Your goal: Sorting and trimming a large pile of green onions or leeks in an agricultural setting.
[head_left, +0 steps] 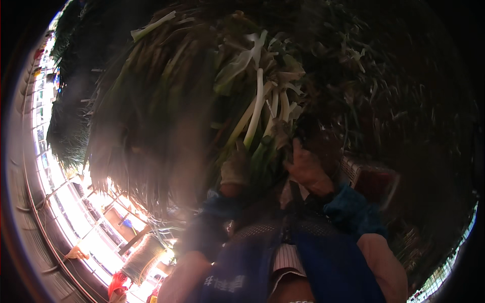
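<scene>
Long green onions (256, 108) with white stalks and green leaves lie in front of me. Their white ends point away from me. My left hand (235, 167) is closed round the green part of several stalks, with one finger up along them. Close by on the right, my right hand (309, 170) is bent at the lower ends of the stalks, next to a brownish, withered leaf (281, 132). Dim light hides its fingertips, and what they pinch cannot be made out. Blue sleeve cuffs cover both wrists.
A large heap of green onions (151, 86) rises at the left and far side. Darker leaves (394, 86) spread on the right. A reddish crate-like box (375, 182) stands beside my right forearm. Bright light comes through a metal-framed opening (65, 197) at the left.
</scene>
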The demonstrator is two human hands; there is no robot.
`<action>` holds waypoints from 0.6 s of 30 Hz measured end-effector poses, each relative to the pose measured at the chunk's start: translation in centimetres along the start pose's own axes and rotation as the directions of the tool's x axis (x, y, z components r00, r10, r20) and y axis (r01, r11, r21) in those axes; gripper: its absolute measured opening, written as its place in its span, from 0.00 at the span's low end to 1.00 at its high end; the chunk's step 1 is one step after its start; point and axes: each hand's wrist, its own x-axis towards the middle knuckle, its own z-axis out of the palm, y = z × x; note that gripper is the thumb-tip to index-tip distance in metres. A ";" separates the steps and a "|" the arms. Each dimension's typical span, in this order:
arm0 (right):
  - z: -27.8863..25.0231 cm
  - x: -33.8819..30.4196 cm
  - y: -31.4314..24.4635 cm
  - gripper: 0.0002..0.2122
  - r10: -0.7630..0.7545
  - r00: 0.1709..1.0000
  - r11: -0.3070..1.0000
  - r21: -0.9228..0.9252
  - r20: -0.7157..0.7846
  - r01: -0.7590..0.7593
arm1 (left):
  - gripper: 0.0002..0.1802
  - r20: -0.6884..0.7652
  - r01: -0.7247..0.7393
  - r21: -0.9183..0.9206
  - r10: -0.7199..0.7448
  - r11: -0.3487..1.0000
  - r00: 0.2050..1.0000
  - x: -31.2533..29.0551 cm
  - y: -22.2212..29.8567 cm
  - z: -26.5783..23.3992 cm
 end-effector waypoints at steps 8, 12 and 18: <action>1.3 7.3 2.8 0.31 -0.219 0.954 0.931 -0.337 -0.204 0.142 | 0.26 0.054 0.002 0.125 -0.009 0.992 0.998 -3.5 0.6 1.1; 2.8 5.8 0.7 0.30 -0.621 0.737 0.773 -0.357 -0.265 0.524 | 0.31 0.047 -0.166 -0.158 0.175 0.973 0.983 -1.9 -4.4 1.1; -0.1 5.4 0.2 0.24 -0.225 0.974 0.931 -0.292 0.010 0.218 | 0.34 -0.427 -0.100 0.170 0.165 0.980 0.889 7.6 -13.7 -7.3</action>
